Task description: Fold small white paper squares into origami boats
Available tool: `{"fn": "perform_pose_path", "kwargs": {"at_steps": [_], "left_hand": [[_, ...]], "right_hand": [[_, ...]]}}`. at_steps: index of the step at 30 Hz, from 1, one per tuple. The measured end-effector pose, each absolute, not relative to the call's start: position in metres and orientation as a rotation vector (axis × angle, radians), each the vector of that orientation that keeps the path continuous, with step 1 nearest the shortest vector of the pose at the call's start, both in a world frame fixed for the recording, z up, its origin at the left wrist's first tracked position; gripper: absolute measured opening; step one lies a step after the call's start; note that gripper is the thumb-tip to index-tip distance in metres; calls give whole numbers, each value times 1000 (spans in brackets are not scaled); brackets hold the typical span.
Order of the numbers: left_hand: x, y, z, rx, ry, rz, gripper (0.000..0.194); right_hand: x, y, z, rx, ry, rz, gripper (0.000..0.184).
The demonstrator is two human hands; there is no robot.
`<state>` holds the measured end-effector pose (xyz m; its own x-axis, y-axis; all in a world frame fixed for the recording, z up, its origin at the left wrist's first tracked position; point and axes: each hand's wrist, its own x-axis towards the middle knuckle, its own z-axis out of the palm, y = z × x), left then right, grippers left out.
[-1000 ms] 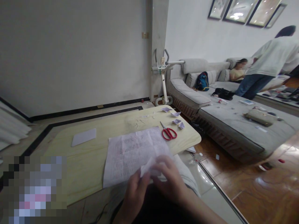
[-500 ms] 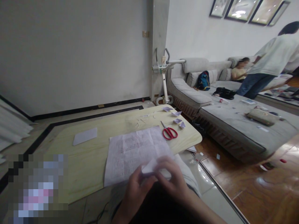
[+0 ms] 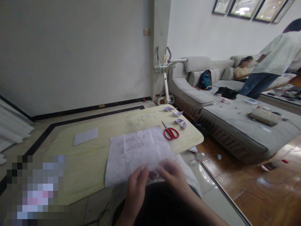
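My left hand is closed in a pinch over the near edge of the table. My right hand is blurred by motion, its fingers curled in towards the left. Between them is a small folded piece of white paper, mostly hidden by fingers and smeared. Beneath and beyond the hands lies a large creased printed sheet. Red-handled scissors rest at its upper right corner, blades pointing away. Several small folded paper boats stand along the table's far right edge.
A white paper piece lies on the left of the pale table. Thin paper scraps are scattered near the far side. To the right is a grey sofa with bags; two people are beyond.
The white folded paper showed clearly between my hands before; now fingers and blur mostly cover it. My hands have shifted slightly, with the right one still moving.
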<state>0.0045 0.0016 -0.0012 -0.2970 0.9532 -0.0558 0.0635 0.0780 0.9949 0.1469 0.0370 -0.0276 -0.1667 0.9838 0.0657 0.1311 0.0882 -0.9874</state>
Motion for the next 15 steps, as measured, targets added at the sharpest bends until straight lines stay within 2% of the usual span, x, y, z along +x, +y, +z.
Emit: {"fn": "perform_pose_path", "kwargs": {"at_steps": [7,15], "left_hand": [[5,0,2,1029,1523,1211,26],[6,2,3,1080,1532,1236,24]], "right_hand": [[151,39,-16,-1153,-1455,1248,31],[145,34,-14,-1088,-1414,1377,23]]}}
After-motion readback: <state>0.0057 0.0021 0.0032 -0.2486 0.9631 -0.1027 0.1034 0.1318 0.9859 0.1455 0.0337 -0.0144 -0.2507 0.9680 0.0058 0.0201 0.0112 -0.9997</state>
